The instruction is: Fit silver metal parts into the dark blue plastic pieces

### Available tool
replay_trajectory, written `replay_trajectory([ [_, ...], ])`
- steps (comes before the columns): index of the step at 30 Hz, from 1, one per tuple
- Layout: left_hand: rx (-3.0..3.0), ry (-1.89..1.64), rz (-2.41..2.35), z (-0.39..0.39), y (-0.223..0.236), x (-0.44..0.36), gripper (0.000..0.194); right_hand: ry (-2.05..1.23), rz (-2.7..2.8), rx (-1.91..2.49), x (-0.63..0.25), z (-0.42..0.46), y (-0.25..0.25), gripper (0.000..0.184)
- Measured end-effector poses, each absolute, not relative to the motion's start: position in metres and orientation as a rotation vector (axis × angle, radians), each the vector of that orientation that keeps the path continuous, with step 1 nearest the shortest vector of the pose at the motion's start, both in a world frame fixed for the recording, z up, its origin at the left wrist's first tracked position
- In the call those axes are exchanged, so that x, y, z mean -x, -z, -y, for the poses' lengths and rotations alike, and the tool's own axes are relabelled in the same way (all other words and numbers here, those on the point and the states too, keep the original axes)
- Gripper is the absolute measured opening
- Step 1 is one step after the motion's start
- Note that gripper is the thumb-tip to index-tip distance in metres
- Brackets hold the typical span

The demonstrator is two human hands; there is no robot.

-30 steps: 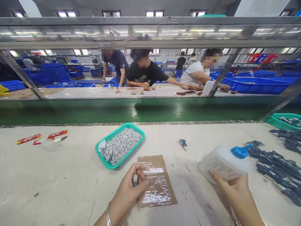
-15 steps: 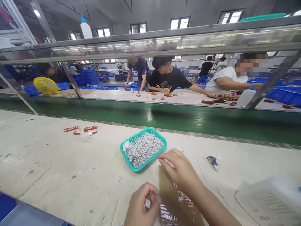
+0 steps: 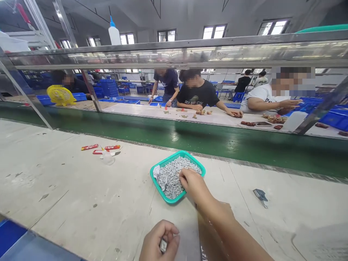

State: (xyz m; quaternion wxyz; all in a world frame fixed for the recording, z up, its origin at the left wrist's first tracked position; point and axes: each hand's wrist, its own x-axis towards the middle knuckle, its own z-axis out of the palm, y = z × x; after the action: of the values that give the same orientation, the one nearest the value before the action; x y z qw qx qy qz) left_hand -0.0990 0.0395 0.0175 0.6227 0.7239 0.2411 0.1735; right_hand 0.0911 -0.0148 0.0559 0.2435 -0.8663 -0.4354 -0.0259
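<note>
From far off I see a white bottle [image 3: 114, 35] with a blue tip on a metal shelf [image 3: 174, 53]. Past a green strip [image 3: 130, 131], a person [image 3: 200, 95] in black reaches over a pale table [image 3: 130, 109].

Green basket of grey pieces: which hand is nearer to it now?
Right. The right hand is over the right side of the basket, fingers at the grey pieces; the left hand is apart from it, on its near side, holding a small piece.

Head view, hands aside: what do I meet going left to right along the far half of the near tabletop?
Red-and-yellow packets → teal basket holding small grey pieces → dark blue part.
</note>
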Motion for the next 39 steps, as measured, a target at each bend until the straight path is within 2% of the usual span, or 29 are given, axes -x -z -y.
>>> replay_trajectory([
  [6, -1.467, -0.369, -0.569, -0.034, -0.026, 0.076, 0.030, 0.040, 1.103, 2.229, -0.086, 0.033, -0.064, 0.018],
  [11, -1.393, -0.305, -0.582, -0.028, -0.037, 0.069, 0.043, -0.074, 1.003, 2.052, -0.059, 0.070, -0.071, 0.012],
  [15, -1.387, -0.174, -0.556, -0.011, -0.042, 0.067, 0.046, -0.113, 0.938, 1.877, -0.028, 0.115, -0.067, 0.011],
  [19, -1.367, -0.042, -0.476, 0.013, -0.042, 0.061, 0.051, 0.038, 0.984, 1.712, -0.011, 0.147, -0.061, 0.015],
  [23, -1.337, 0.031, -0.422, 0.031, -0.043, 0.055, 0.053, 0.205, 1.109, 1.686, -0.003, 0.165, -0.062, 0.029],
  [27, -1.362, 0.045, -0.394, 0.039, -0.043, 0.053, 0.044, 0.219, 1.110, 1.659, 0.004, 0.179, -0.064, 0.032],
  [33, -1.620, -0.087, -0.293, 0.044, -0.046, 0.059, 0.026, -0.085, 0.733, 1.781, 0.010, 0.195, -0.053, 0.011],
  [39, -1.865, -0.198, -0.140, 0.043, -0.052, 0.064, 0.016, -0.352, 0.464, 1.673, 0.011, 0.196, -0.053, 0.016],
])
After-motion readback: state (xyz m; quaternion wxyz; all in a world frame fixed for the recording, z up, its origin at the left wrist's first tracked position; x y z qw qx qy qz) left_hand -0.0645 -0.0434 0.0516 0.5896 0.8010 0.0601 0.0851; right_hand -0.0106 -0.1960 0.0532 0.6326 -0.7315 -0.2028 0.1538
